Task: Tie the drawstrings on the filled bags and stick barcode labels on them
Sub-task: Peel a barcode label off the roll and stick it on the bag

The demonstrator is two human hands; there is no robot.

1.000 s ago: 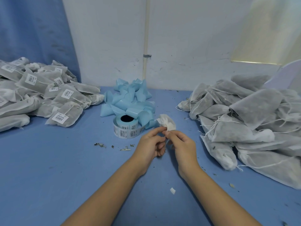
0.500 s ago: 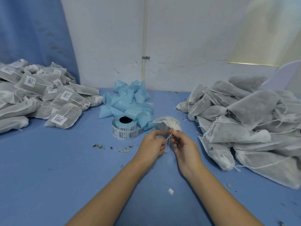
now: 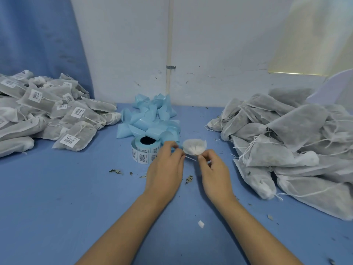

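Both hands work at one small white non-woven drawstring bag (image 3: 194, 147), held just above the blue table (image 3: 57, 188) in front of the roll of barcode labels (image 3: 145, 150). Only its puckered, fanned-out mouth shows. The left hand (image 3: 164, 165) has its fingers curled, thumb and forefinger pinching one end of the thin white drawstring (image 3: 191, 159). The right hand (image 3: 215, 173) pinches the other end close under the gathered neck, its other fingers loosely bent.

The risks, as I judge them: the string is fine and slippery-looking, so a pinch may slide off before the knot bites. A slack knot would let the mouth reopen and shed filling, and dried flecks already lie on the table. Pulling too hard could snap the cord or tear the thin fabric.

Counted: two hands, one bag in hand, one label roll, one heap of pale blue peeled backing strips (image 3: 150, 119), one small white paper scrap (image 3: 201, 224). The labelled bags piled at the left (image 3: 47, 111) show at least six barcodes. The unlabelled bags heaped at the right (image 3: 296, 142) number well over a dozen — too overlapped for an exact count.
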